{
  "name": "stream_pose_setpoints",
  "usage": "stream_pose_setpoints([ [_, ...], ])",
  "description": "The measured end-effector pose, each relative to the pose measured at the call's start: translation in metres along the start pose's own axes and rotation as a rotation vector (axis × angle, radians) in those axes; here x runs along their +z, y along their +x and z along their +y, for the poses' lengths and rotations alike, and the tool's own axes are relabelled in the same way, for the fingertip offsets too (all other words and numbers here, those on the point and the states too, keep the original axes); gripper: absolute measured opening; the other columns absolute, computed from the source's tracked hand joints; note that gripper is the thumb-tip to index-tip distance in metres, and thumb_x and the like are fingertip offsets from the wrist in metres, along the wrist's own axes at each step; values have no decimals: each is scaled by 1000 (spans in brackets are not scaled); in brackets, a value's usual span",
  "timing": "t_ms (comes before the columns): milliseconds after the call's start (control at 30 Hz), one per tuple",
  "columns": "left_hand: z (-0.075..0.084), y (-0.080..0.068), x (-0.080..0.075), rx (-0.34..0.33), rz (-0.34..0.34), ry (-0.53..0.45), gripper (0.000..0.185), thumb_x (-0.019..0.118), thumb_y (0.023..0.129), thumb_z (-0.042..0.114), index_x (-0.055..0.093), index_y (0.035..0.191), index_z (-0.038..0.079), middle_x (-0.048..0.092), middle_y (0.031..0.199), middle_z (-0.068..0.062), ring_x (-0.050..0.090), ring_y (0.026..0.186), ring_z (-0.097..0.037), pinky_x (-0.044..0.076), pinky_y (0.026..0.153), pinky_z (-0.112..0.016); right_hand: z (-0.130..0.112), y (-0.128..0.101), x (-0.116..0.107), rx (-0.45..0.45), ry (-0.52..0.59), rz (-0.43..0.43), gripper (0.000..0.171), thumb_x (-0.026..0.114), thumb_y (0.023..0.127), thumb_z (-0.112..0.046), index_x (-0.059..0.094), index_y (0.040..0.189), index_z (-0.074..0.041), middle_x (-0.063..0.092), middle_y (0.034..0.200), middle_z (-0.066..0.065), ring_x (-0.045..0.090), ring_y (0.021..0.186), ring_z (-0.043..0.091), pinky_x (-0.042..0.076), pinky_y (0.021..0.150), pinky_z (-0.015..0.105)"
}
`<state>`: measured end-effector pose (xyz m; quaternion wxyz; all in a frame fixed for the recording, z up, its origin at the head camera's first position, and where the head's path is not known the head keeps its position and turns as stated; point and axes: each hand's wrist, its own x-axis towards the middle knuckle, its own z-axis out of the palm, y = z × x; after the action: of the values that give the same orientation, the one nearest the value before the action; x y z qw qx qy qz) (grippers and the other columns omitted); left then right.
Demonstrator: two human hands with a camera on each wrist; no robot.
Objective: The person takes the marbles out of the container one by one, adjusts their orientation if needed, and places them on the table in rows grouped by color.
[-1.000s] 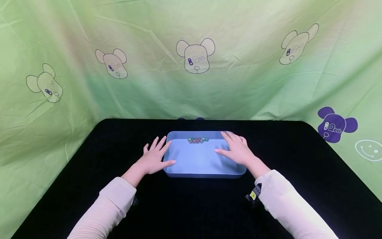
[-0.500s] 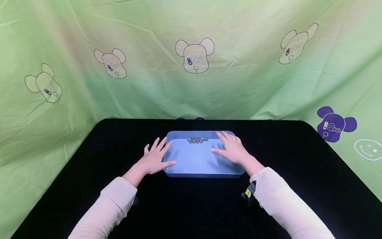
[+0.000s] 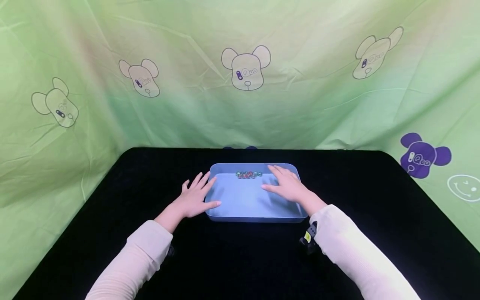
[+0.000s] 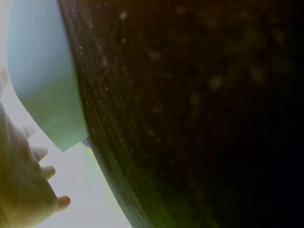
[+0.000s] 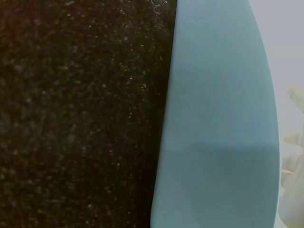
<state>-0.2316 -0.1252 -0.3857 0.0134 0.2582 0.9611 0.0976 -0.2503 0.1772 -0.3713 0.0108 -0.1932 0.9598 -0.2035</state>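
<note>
Smooth matt plastic tray (image 3: 225, 214); fuzzy black cloth tabletop (image 3: 375, 216); creased green fabric backdrop (image 3: 300, 108).

Pale blue tray (image 3: 225, 208) on black tabletop (image 3: 112, 233). Red, green and silvery beads (image 3: 248, 175) inside. Light green backdrop cloth (image 3: 300, 112) printed with outlined bear heads (image 3: 245, 68), one purple bear (image 3: 423, 156). Cream sleeves (image 3: 142, 258).

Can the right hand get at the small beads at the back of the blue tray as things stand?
Probably yes. The right hand lies flat inside the blue tray, its fingers straight and just right of the beads by the far wall. Nothing stands between them, and the left hand rests outside the tray's left wall.
</note>
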Motion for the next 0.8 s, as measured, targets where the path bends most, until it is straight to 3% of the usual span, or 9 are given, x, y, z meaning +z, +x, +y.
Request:
stream_pose_setpoints([
  [800,1,3,3,-2,-60,12,82,33,79,65,14,139,14,3,144,-7,2,129,-26,9,93,-55,-5,20,0,40,70,-102,69,48,84,-43,27,134,-1,29,135,19,22,124,34,17,96,46],
])
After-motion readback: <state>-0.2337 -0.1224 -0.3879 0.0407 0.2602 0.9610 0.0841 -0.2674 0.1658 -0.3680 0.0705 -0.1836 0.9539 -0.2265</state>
